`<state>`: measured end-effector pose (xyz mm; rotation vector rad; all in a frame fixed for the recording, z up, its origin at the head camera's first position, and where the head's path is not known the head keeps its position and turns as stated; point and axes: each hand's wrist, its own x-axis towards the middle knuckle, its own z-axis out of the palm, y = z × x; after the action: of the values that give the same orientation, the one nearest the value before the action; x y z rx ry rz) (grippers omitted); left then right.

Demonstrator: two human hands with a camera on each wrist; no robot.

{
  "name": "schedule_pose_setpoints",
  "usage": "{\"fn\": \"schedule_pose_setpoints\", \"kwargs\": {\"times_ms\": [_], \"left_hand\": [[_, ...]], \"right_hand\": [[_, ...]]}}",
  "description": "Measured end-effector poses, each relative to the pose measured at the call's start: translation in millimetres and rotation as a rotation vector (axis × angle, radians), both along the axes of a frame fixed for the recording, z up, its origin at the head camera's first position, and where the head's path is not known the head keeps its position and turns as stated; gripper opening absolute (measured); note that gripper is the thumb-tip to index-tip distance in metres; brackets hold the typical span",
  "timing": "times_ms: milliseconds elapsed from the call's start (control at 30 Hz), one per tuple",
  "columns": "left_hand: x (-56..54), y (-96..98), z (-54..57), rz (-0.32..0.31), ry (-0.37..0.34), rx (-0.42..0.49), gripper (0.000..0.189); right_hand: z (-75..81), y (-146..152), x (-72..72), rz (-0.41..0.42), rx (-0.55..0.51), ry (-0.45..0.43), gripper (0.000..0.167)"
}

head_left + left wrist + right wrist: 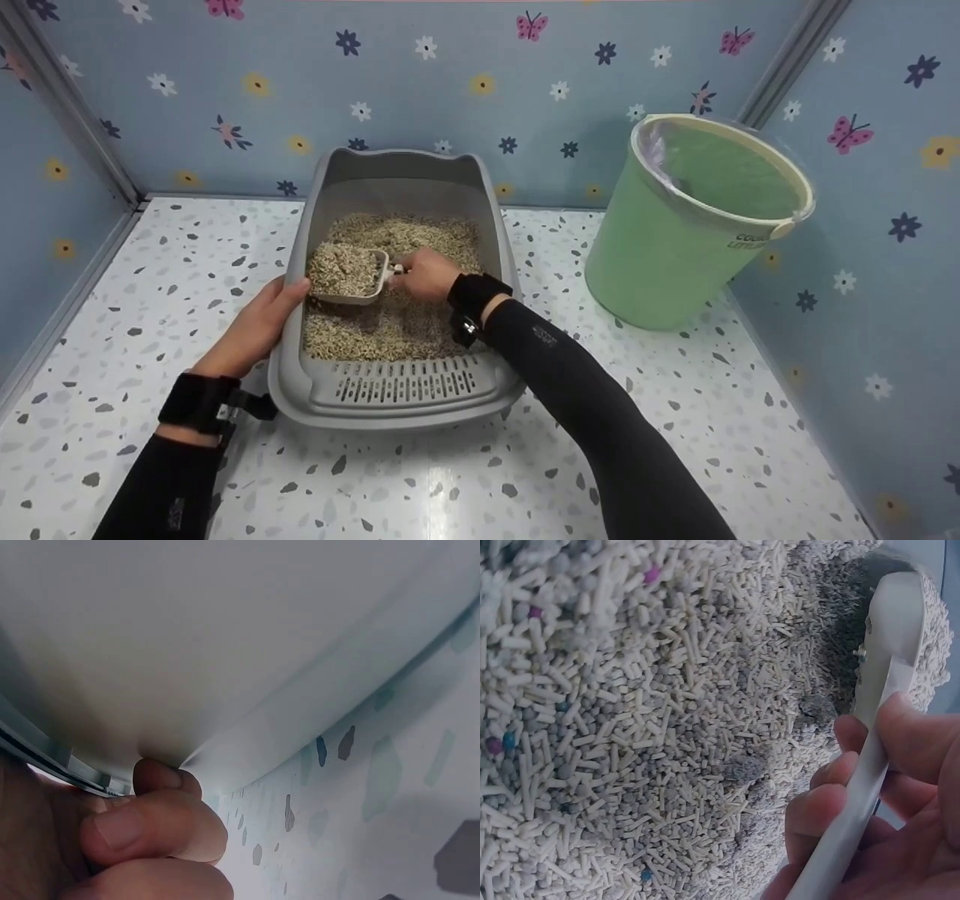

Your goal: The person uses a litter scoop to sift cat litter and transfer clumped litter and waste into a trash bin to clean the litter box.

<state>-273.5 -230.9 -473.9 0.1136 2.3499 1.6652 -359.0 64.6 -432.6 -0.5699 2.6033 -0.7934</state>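
Note:
A grey litter box [397,416] stands on the floor, partly filled with pellet litter [390,330]. My right hand [429,276] grips the handle of a pale litter scoop [360,300], heaped with litter, over the box's left side. In the right wrist view, thumb and fingers wrap the scoop's handle [855,817]. My left hand [259,322] holds the box's left rim, with its thumb on top. The left wrist view has the curled fingers [165,829] under the rim, against the box's outer wall [225,637].
To the right stands a green bin [660,247] lined with a clear plastic bag [656,150]. Patterned blue wall panels [420,97] rise behind and on both sides. The floor [442,480] is white with grey specks. Slots [409,382] pierce the box's front ledge.

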Motion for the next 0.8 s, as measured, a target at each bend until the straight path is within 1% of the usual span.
{"fn": "schedule_pose_setpoints", "kwargs": {"times_ms": [100,267,533,667,800], "left_hand": [[-0.7,0.1,-1.6,-0.007,0.005,0.023,0.091],[-0.7,-0.8,-4.0,-0.002,0.012,0.042,0.089],[0.4,-1.3,-3.8,-0.006,0.024,-0.013,0.097],[0.1,-1.1,-3.5,0.000,0.023,-0.022,0.098],[-0.5,-2.1,-3.1,0.004,0.018,-0.015,0.098]], "right_hand": [[1.6,1,0.9,-0.018,-0.015,0.002,0.025],[5.2,3,2.1,-0.073,-0.030,0.002,0.030],[10.4,3,2.6,-0.149,0.043,0.087,0.031],[12.9,4,3.6,-0.161,0.051,0.106,0.035],[17.7,5,5.4,-0.162,0.022,0.081,0.037]]}}
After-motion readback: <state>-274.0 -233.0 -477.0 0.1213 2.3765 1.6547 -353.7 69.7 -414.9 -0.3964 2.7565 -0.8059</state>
